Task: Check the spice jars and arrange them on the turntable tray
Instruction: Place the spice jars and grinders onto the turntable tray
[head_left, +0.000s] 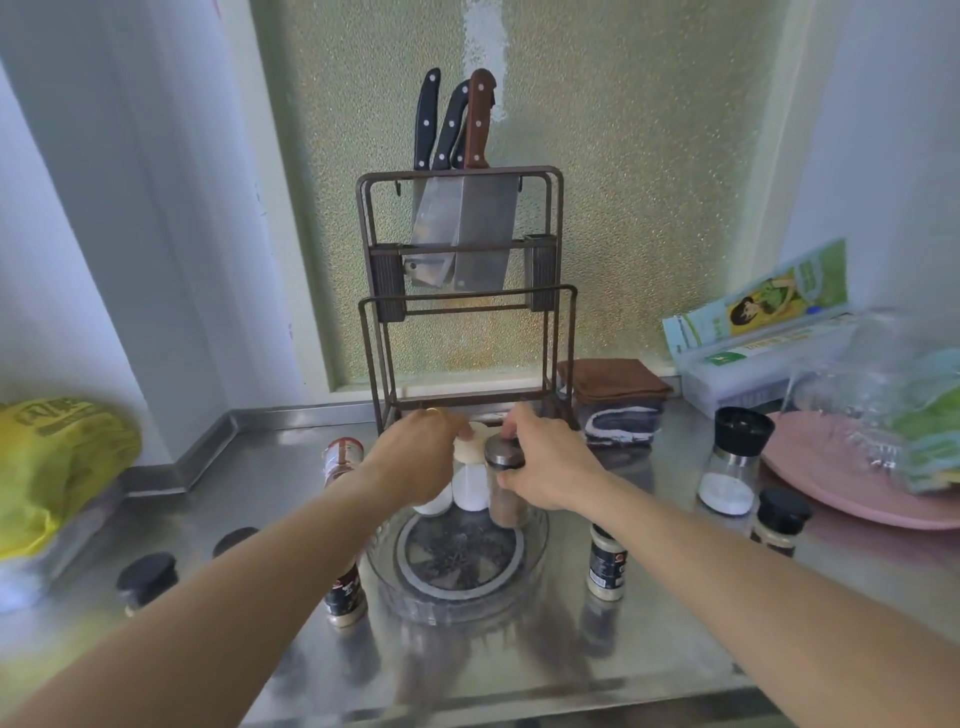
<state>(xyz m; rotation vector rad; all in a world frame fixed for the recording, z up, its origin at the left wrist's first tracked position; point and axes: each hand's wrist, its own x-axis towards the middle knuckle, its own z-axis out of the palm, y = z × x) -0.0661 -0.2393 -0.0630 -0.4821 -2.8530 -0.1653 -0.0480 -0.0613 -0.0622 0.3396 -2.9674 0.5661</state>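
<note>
A clear round turntable tray (457, 605) sits on the steel counter in front of me. At its far edge stand white-capped jars (470, 486) of white powder and a steel-lidded jar (506, 501) of brown spice. My left hand (415, 457) is closed around the white-capped jars; one is mostly hidden under it. My right hand (545, 465) grips the steel-lidded jar at its lid and side. Loose on the counter stand a red-labelled jar (340, 460), a black-labelled jar (345, 597), a pale-powder jar (607, 564), a black-capped grinder (732, 462) and a small black-capped jar (777, 522).
A metal knife rack (467, 291) with cleavers stands right behind the tray. Folded cloths (618, 400) lie to its right. A pink plate (841, 483) with plastic bags and a box of wrap fill the right side. A yellow bag (52, 457) and two black-capped jars (148, 577) are on the left.
</note>
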